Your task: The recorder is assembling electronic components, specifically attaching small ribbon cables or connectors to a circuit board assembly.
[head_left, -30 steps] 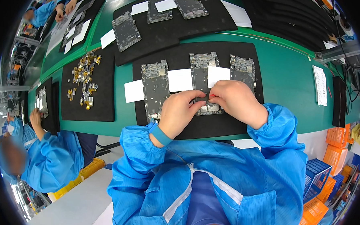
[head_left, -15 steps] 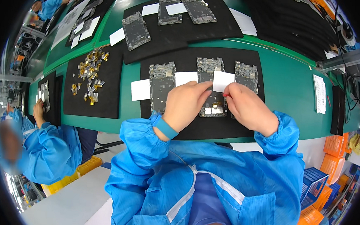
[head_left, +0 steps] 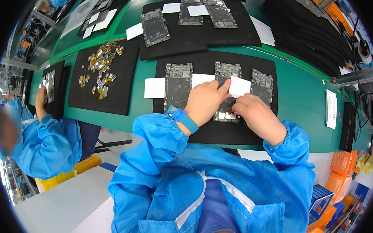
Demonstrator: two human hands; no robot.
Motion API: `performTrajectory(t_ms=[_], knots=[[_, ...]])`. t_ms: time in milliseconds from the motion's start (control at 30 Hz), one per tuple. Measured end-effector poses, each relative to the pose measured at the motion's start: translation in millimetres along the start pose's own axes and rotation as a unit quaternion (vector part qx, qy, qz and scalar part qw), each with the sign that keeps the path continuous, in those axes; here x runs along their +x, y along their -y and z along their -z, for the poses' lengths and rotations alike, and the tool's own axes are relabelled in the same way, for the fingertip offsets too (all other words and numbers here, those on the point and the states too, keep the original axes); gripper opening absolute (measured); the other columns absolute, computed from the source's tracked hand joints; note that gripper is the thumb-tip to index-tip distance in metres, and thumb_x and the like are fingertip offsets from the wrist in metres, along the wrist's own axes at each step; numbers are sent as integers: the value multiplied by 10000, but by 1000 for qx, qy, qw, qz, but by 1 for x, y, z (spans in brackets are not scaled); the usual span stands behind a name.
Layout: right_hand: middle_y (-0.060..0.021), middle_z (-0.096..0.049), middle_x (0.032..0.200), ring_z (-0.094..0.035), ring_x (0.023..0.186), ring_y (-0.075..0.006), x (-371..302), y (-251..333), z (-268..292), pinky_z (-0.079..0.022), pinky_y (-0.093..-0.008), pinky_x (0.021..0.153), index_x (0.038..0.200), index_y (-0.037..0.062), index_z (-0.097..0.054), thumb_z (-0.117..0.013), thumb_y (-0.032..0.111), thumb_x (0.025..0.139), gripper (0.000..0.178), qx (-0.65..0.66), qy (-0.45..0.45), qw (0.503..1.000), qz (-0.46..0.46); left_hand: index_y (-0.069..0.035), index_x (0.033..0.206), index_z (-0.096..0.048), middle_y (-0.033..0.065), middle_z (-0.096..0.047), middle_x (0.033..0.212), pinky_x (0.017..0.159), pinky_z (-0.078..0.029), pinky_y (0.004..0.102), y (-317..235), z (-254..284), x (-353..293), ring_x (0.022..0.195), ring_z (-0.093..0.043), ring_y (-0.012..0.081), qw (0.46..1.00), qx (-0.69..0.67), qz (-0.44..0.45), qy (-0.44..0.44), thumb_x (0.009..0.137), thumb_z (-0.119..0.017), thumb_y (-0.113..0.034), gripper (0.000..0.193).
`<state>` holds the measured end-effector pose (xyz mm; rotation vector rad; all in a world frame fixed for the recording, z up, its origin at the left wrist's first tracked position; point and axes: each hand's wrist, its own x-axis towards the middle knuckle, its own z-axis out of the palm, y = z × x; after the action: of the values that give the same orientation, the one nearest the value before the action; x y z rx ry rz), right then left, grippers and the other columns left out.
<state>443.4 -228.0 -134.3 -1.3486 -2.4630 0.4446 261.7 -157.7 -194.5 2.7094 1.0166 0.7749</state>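
Observation:
A dark circuit board lies in the middle of the black mat, with a white card across its right side. Over this board's left side, my left hand rests with finger and thumb stretched out and apart, the fingertip at the card's left edge. My right hand is pinched low over the same board; a small reddish bit shows at its fingertips, too small to name. Another board lies left of my left hand, and a third board is partly hidden behind my right hand.
A black pad at left carries a heap of small parts with yellow flex strips. More boards and white cards lie on the far mat. A co-worker sits at left. Orange crates stand at right.
My right fingertips have moved down along the middle board, toward its lower end. My left fingertips have come up to the white card's left edge. The whole view has shifted slightly.

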Motion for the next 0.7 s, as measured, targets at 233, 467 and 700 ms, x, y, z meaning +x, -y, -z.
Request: performTrajectory(t_ms=[233, 467, 700], knots=[[-96, -541, 864, -551, 869, -258, 5, 3, 0, -464, -369, 791, 840, 29, -559, -553, 78, 744, 108, -73, 15, 995, 65, -111, 1147, -633, 71, -556, 716, 594, -484, 417, -1, -8, 0, 686, -601, 274, 999, -6, 32, -19, 828, -673, -253, 351], [-195, -581, 891, -546, 883, -383, -3, 9, 0, -442, -444, 794, 923, 15, -599, -561, -48, 728, 209, -43, 44, 998, 0, -9, 844, -675, 191, -677, 813, 707, -530, 472, -8, -41, 11, 797, -669, 364, 979, -97, 178, -12, 812, -603, -232, 237], [-63, -580, 763, -553, 668, -145, 11, -29, -12, -477, -265, 606, 1046, 10, -543, -566, 81, 938, 131, 225, -127, 966, 14, -8, 757, -705, 215, -688, 801, 693, -534, 429, -17, 14, 20, 775, -672, 378, 852, -419, 255, -186, 759, -560, -147, 201]])
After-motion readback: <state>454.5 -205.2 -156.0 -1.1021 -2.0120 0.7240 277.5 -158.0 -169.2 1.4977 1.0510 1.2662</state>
